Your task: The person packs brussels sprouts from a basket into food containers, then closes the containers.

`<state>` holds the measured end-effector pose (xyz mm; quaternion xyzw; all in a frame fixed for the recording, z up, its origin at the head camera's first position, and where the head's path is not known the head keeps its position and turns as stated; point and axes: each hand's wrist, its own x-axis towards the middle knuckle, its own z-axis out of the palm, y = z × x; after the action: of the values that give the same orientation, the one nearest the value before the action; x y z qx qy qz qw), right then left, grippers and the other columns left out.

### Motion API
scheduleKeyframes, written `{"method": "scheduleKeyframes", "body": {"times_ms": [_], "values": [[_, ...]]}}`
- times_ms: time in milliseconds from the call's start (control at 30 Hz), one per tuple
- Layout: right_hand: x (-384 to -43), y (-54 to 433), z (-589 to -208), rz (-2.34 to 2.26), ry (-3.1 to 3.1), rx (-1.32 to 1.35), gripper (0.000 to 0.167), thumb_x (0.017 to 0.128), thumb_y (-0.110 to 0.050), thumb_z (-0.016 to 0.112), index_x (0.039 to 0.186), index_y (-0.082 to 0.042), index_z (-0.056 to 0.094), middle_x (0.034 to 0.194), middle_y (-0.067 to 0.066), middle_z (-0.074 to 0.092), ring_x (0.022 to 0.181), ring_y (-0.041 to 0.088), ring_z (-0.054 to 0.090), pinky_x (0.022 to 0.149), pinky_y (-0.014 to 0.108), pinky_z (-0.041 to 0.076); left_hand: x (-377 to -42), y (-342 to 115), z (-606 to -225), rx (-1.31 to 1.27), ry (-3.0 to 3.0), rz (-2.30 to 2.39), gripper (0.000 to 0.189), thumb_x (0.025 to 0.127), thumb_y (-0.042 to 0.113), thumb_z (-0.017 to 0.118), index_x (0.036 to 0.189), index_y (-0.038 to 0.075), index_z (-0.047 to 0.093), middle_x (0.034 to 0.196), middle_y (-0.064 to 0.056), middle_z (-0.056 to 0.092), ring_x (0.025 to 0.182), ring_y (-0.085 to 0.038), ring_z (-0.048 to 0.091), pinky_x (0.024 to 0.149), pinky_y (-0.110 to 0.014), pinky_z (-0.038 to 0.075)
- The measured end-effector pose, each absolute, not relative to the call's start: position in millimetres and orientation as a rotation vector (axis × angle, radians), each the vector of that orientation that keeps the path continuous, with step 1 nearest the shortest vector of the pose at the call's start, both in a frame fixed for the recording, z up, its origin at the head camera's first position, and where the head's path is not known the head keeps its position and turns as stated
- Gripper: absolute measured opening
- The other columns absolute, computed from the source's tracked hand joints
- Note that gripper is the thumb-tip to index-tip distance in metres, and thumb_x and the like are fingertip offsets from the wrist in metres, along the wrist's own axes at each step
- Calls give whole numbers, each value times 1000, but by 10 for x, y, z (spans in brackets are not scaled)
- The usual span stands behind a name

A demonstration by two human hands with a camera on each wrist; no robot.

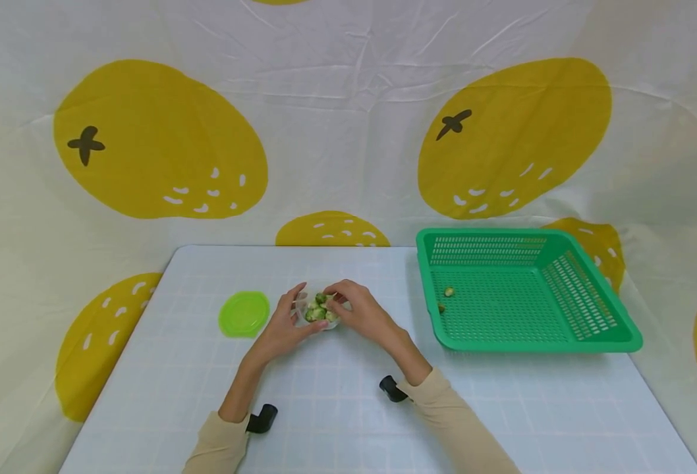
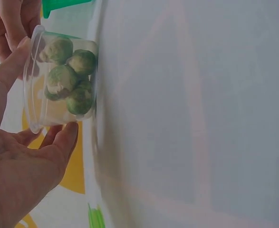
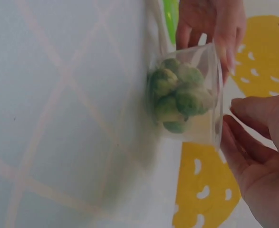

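The clear plastic cup (image 2: 53, 111) stands upright on the white surface (image 1: 336, 415), closer to its far edge and more to the left edge than to the right one. Inside it I see several green Brussels sprouts (image 2: 63, 78), piled one on another. My left hand (image 1: 280, 329) is opened to the width of the cup and grips it, with the thumb on one side and the fingers on the opposite side. My right hand (image 1: 357, 313) is at the rim, its fingers bent and the thumb near to them; I cannot tell whether there is a sprout between the fingertips. Just to the left of my left hand, a round lime-green lid (image 1: 244, 315) lies flat, between the cup and the left edge. To the right, well apart from the cup, a green plastic basket (image 1: 497, 309) covers the far right corner of the surface, and two small greenish-brown pieces (image 1: 449, 291) lie in it near its left wall. I wear beige sleeves (image 1: 461, 421). Behind the far edge hangs a white cloth (image 1: 336, 131), printed with big yellow fruits (image 1: 165, 145).
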<state>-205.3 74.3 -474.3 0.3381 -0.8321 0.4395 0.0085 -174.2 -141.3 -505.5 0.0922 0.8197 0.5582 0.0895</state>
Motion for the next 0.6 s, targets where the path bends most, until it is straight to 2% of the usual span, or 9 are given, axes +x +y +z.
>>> {"method": "scheduleKeyframes", "body": {"times_ms": [367, 600], "values": [[-2000, 958, -4520, 1288, -2572, 1098, 24, 99, 2, 65, 123, 4, 66, 120, 20, 67, 107, 32, 66, 91, 42, 59, -1763, -1411, -5091, 253, 2441, 1645, 101, 89, 36, 83, 164, 15, 19, 161, -22, 21, 150, -40, 26, 120, -57, 30], [-2006, 1116, -4392, 1230, -2573, 1034, 23, 99, 0, 66, 122, 2, 67, 118, 18, 68, 106, 33, 65, 91, 45, 58, -1758, -1409, -5080, 219, 2450, 1620, 101, 88, 37, 83, 163, 17, 19, 162, -20, 21, 149, -41, 28, 121, -56, 29]]}}
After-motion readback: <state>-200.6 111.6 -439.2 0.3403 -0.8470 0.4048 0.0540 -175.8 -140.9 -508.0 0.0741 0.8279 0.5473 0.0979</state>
